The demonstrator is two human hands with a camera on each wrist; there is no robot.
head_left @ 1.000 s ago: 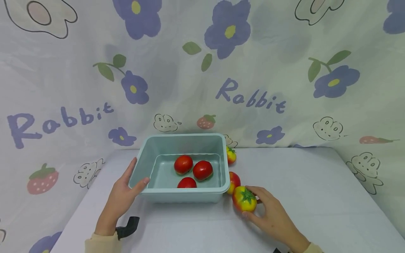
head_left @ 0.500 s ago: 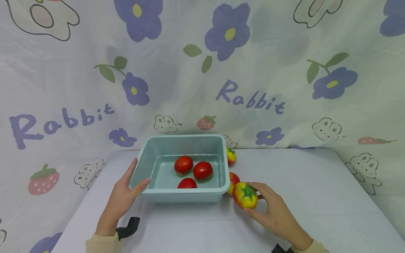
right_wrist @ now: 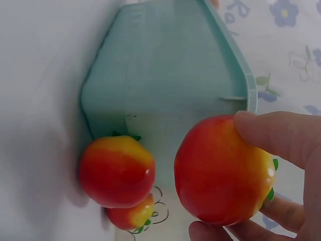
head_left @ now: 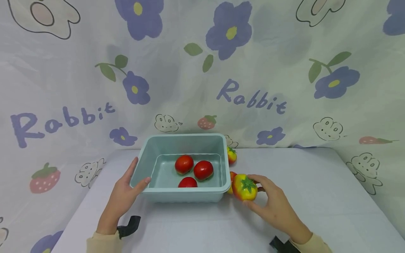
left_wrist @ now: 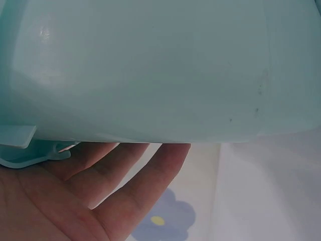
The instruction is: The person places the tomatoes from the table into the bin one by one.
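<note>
A light blue-green plastic box (head_left: pixel 186 190) stands on the table with three red tomatoes (head_left: pixel 203 170) inside, shiny like toys. My left hand (head_left: pixel 121 196) holds the box at its left front corner, thumb over the rim and fingers along the outside wall (left_wrist: pixel 160 75). Off the box's right side, my right hand (head_left: pixel 273 203) pinches a red-and-yellow toy tomato (head_left: pixel 244 187) between thumb and fingers, its green calyx facing me. In the right wrist view this tomato (right_wrist: pixel 220 170) is raised off the table, near the rim's height. Behind it, another red-and-yellow tomato (right_wrist: pixel 116 170) sits beside the box.
A further red-and-yellow tomato (head_left: pixel 232 156) lies by the box's back right corner, partly hidden by the wall. White cloth covers the table (head_left: pixel 300 175). A printed curtain (head_left: pixel 253 70) with flowers and rabbits hangs behind.
My right hand has lifted the red-and-yellow tomato up from the table, so it now covers more of the tomato behind it. The left hand and the box stay in place.
</note>
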